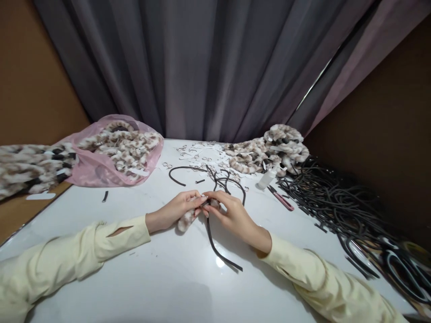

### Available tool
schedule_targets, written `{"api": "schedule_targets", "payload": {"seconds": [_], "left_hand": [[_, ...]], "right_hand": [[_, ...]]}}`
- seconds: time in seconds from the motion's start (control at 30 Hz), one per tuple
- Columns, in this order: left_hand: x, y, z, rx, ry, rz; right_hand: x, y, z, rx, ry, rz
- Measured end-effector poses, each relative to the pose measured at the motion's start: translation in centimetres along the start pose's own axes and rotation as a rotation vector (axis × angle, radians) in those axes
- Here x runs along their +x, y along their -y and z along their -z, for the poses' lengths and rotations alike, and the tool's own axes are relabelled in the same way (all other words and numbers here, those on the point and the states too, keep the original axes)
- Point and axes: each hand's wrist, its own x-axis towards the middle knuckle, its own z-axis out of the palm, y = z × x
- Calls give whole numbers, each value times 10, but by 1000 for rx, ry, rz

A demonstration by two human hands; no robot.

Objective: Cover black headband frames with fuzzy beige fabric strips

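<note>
My left hand [182, 206] pinches a short, plush furry tube [185, 221], white with brown patches, near the middle of the table. Against it, the fingers of my right hand [234, 215] close on the same furry piece at a dark spot between both sets of fingertips. What exactly lies at that spot is partly hidden by the fingers. A black cord [213, 244] trails from beneath my hands toward the front. More black cords [222, 179] lie loose just behind them, beside a short black cut piece [200, 181].
A pink bag [97, 175] of furry loops stands left, next to a furry pile [20, 168]. Metal rings [195, 152] are scattered behind. Right are another furry heap [284, 141], a small clear bottle [266, 179], pink-handled thread snips [282, 198] and a heap of black cords [333, 197].
</note>
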Motion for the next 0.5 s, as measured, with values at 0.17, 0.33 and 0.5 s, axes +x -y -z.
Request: {"api": "schedule_targets", "payload": {"seconds": [0.17, 0.33, 0.5], "left_hand": [[5, 1, 7, -27, 80, 22], [5, 0, 8, -20, 118, 13], [6, -1, 12, 5, 163, 13]], "right_hand": [[-4, -9, -7, -22, -31, -16], [-7, -11, -10, -55, -66, -44], [-8, -12, -8, -108, -65, -9]]}}
